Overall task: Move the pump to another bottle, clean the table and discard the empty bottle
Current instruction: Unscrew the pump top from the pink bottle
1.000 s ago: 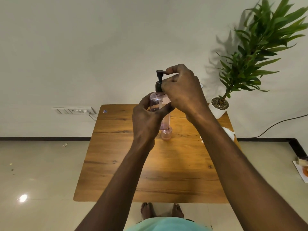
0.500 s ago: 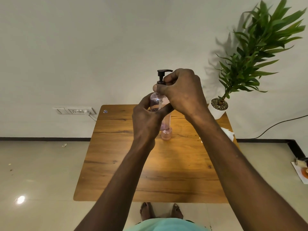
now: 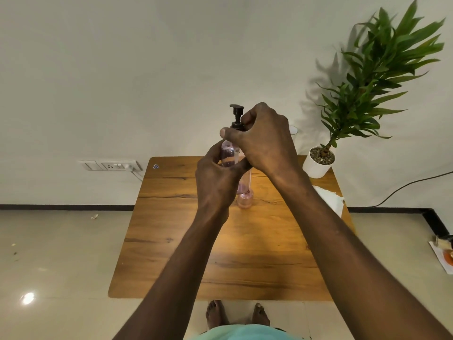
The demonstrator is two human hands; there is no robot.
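Rotated pump (image 3: 236, 117) above table's (image 3: 171, 241) open front edge.

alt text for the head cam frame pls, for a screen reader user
Two bare hands hold a clear pink bottle above a wooden table: the left hand grips its body, the right hand pinches the black pump collar. A potted plant stands at the table's far right corner.

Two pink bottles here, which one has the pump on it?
The held bottle, gripped by both hands, carries the black pump. The bottle on the table has none visible.

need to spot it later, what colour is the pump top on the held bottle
Black. The pump shows best in the head view, above the right hand.
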